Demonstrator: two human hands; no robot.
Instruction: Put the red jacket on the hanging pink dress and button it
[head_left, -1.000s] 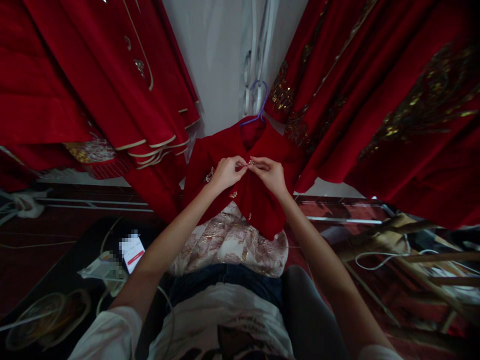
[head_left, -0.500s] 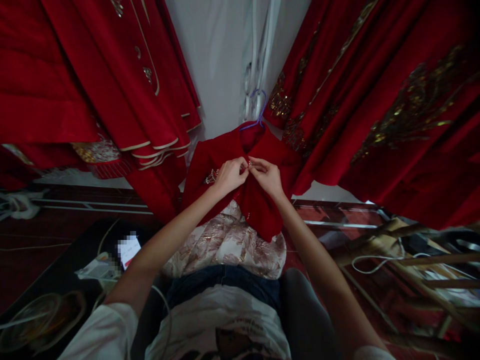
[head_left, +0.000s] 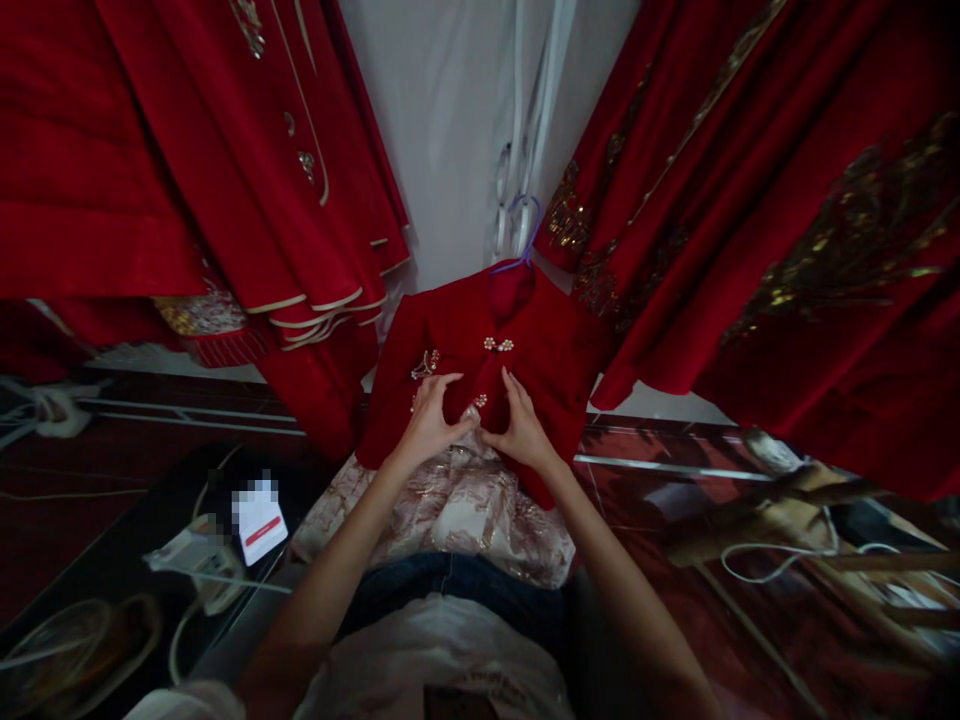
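A short red jacket (head_left: 465,325) hangs in front of me on a thin purple hanger (head_left: 531,240). Across its front, below the neck, lies a beaded clasp (head_left: 498,345) whose two halves meet. A lower beaded ornament (head_left: 480,402) shows between my hands, and another beaded decoration (head_left: 426,364) sits on the jacket's left side. My left hand (head_left: 431,420) is at the lower left front with thumb and fingers spread. Opposite it, my right hand (head_left: 521,425) is likewise spread, close to the cloth. Pale, shiny patterned fabric (head_left: 465,510) hangs below the jacket.
Red garments (head_left: 225,150) hang at left, and gold-embroidered red ones (head_left: 750,250) at right. A dark surface at lower left bears a lit phone (head_left: 261,525) and a plastic bag (head_left: 180,555). A wooden rack (head_left: 750,520) with a white cable stands at right.
Both hands have let go of the upper clasp, moved down the jacket front and spread their fingers. The upper clasp is now in plain sight. The view has shifted slightly.
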